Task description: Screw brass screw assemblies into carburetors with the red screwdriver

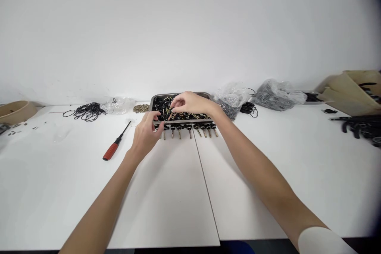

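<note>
A metal tray (193, 120) full of small black and brass-coloured parts stands near the wall. Over its middle, my right hand (187, 103) has its thumb and fingertips together on a thin part (170, 116) with a coppery shaft. My left hand (148, 129) is at the tray's front left corner, thumb and fingers apart, with nothing visible between them. Along the tray's front edge several black parts with brass stems (179, 131) lie in a row, stems pointing toward me; my left hand partly covers the leftmost ones.
A red-handled screwdriver (111, 150) lies left of my left hand. Behind it are black rings (89, 111) and a pile of brass bits (141, 108). Plastic bags of small parts (272, 95) stand right of the tray. Black parts (361, 127) and a beige box (347, 93) are far right.
</note>
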Motion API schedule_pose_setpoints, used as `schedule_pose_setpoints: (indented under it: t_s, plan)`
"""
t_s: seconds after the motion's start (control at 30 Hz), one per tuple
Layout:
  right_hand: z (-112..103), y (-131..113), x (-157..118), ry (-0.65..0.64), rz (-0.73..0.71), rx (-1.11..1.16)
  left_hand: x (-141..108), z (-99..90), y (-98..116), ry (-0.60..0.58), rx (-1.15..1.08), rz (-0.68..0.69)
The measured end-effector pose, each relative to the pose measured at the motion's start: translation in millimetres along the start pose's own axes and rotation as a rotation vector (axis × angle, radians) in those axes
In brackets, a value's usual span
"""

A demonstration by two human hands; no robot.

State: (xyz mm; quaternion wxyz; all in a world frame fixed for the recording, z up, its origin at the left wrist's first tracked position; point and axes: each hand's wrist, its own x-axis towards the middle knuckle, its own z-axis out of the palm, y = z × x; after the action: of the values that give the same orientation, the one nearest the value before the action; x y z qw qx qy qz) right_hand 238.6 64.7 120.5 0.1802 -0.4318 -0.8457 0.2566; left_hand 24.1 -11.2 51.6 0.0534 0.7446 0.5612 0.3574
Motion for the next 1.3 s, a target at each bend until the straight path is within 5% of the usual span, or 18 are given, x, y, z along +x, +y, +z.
schedule_pose_setpoints:
  t_s: [0.3, 0.53, 0.73, 0.9, 1.3]
  plan:
    - [19, -19, 2, -0.172, -0.11, 0.161, -3, 5.8, -1, -0.087, -0.106, 0.126]
    - [21, -18, 2, -0.24, -0.136, 0.231, 4, 2.1, -8, -0.161, -0.206, 0.03]
    - [23, 17, 12, -0.065, -0.059, 0.356, 18, -23.4, -29, -0.318, -0.241, -0.245]
    - [32, 55, 20, 0.074, 0.013, 0.42, 20, -25.9, -51, -0.449, -0.253, -0.398]
    - [50, 84, 27, 0.274, 0.096, 0.331, 20, -18.7, -59, -0.478, -0.202, -0.427]
